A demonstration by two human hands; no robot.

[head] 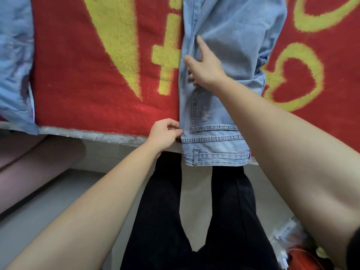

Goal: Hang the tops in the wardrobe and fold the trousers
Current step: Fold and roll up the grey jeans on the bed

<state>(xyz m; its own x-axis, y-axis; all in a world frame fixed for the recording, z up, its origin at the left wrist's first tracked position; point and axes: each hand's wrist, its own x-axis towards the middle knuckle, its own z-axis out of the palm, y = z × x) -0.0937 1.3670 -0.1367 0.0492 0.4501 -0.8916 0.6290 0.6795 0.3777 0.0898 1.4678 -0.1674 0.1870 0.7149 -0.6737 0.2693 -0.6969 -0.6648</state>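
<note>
jeans [220, 78] lying at 12 o'clock | left hand [165, 134] pinching their near-left edge | right hand [206, 67] pressing open on them

— Is there any writing to read here?

— Only on the red blanket [87, 75]. It carries big yellow shapes [165, 53] that look like parts of characters, but they are cut off by the frame and I cannot read them. At the right there is a yellow heart outline [298, 75].

— And the jeans [214, 123]?

— No label or brand is legible on them.
</note>
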